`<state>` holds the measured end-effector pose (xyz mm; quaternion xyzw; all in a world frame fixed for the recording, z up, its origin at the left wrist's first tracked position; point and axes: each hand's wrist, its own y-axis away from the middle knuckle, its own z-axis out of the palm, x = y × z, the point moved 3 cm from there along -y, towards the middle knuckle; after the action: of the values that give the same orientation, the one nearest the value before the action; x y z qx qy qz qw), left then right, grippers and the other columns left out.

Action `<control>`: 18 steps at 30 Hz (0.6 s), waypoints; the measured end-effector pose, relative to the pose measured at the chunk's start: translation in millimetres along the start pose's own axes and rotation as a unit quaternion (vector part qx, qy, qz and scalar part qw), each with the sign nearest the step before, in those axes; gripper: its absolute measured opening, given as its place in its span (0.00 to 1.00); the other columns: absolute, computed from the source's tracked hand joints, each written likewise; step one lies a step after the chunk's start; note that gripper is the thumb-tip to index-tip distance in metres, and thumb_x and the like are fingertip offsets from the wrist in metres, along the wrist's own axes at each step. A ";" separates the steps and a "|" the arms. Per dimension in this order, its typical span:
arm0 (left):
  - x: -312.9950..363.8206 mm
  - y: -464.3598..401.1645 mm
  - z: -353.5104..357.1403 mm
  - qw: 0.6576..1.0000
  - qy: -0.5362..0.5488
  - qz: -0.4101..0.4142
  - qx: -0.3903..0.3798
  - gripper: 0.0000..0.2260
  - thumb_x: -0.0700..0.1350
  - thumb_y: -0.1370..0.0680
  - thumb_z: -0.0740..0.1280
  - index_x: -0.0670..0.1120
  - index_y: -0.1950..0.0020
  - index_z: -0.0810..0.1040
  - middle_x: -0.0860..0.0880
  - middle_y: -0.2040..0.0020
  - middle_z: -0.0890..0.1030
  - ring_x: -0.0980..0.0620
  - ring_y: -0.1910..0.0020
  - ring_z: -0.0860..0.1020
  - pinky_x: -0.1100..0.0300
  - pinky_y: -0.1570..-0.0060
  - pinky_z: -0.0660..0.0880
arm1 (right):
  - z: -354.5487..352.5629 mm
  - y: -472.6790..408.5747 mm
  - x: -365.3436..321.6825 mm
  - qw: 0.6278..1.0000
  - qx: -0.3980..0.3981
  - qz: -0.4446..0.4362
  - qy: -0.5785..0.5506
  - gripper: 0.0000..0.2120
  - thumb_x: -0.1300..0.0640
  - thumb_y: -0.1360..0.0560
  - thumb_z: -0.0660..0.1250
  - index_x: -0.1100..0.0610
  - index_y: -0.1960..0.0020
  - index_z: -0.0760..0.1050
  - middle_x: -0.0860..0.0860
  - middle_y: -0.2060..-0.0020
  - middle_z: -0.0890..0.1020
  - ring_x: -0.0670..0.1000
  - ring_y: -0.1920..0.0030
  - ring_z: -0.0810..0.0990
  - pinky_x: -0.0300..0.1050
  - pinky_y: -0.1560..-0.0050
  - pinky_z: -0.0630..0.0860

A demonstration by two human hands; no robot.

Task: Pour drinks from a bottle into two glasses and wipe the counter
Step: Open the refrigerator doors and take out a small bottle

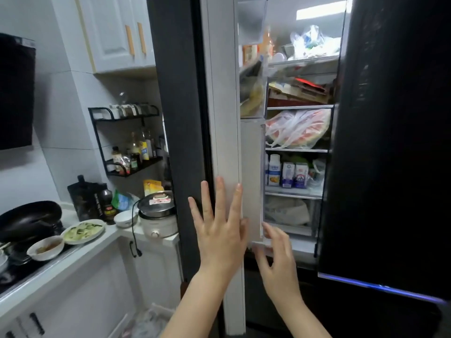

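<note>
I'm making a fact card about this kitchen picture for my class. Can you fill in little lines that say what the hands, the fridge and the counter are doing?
place: kitchen, in front of an open fridge
left hand: fingers straight, spread flat on the left fridge door edge
right hand: fingers loosely bent at the door's lower edge, holding nothing
fridge shelves: wrapped watermelon, white bottle beside cartons
counter: black pan, two plates of food, white cooker
glasses: none in view
</note>
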<state>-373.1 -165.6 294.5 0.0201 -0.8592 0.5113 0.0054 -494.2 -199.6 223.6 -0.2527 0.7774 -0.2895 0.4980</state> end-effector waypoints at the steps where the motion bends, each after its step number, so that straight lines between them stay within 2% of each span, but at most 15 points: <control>1: -7.4 1.1 -2.7 1.000 0.006 -0.004 -0.006 0.35 0.49 0.25 0.66 0.49 0.22 0.52 0.40 0.22 0.50 0.37 0.24 0.47 0.32 0.30 0.51 | 3.4 -7.3 -6.3 1.000 0.006 0.001 -0.017 0.27 0.56 0.24 0.66 0.38 0.32 0.58 0.41 0.34 0.66 0.34 0.34 0.64 0.32 0.36 0.64; 3: -20.1 3.1 -8.2 0.999 0.019 -0.015 -0.020 0.36 0.48 0.26 0.65 0.48 0.22 0.51 0.41 0.22 0.48 0.38 0.24 0.46 0.33 0.29 0.51 | 12.3 -22.1 -18.7 0.999 -0.016 0.000 -0.038 0.26 0.54 0.23 0.63 0.38 0.31 0.55 0.38 0.30 0.60 0.36 0.29 0.57 0.33 0.32 0.56; 6: -38.2 5.6 -15.9 0.998 0.039 -0.031 -0.035 0.37 0.46 0.26 0.65 0.48 0.22 0.49 0.42 0.22 0.46 0.40 0.23 0.46 0.34 0.29 0.54 | 31.3 -38.9 -30.0 0.994 -0.071 0.001 -0.081 0.27 0.50 0.21 0.59 0.32 0.31 0.50 0.32 0.28 0.52 0.33 0.28 0.49 0.33 0.31 0.49; 10: -60.0 8.8 -24.2 0.995 0.075 -0.058 -0.037 0.42 0.41 0.29 0.69 0.49 0.22 0.48 0.44 0.21 0.46 0.43 0.23 0.46 0.37 0.29 0.56 | 52.8 -45.3 -35.0 0.988 -0.114 0.001 -0.103 0.27 0.46 0.21 0.56 0.25 0.33 0.46 0.31 0.27 0.50 0.33 0.27 0.46 0.34 0.31 0.48; 14: -77.0 7.1 -28.3 0.987 0.122 -0.100 -0.031 0.41 0.40 0.28 0.70 0.49 0.23 0.49 0.46 0.21 0.46 0.46 0.23 0.46 0.37 0.31 0.60 | 66.7 -43.3 -40.4 0.988 -0.143 -0.027 -0.047 0.26 0.41 0.23 0.53 0.26 0.31 0.42 0.30 0.28 0.45 0.33 0.27 0.44 0.26 0.36 0.46; 18: -91.7 2.5 -28.9 0.979 0.152 -0.134 -0.026 0.40 0.44 0.25 0.68 0.53 0.23 0.44 0.50 0.21 0.42 0.51 0.23 0.42 0.47 0.27 0.52 | 76.8 -45.9 -43.6 0.986 -0.154 -0.058 -0.018 0.27 0.41 0.22 0.54 0.29 0.30 0.44 0.31 0.28 0.44 0.37 0.27 0.45 0.37 0.31 0.49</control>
<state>-281.9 -136.4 303.3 0.0568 -0.8510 0.4802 0.2051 -402.4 -217.5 257.3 -0.3763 0.7877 -0.1903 0.4491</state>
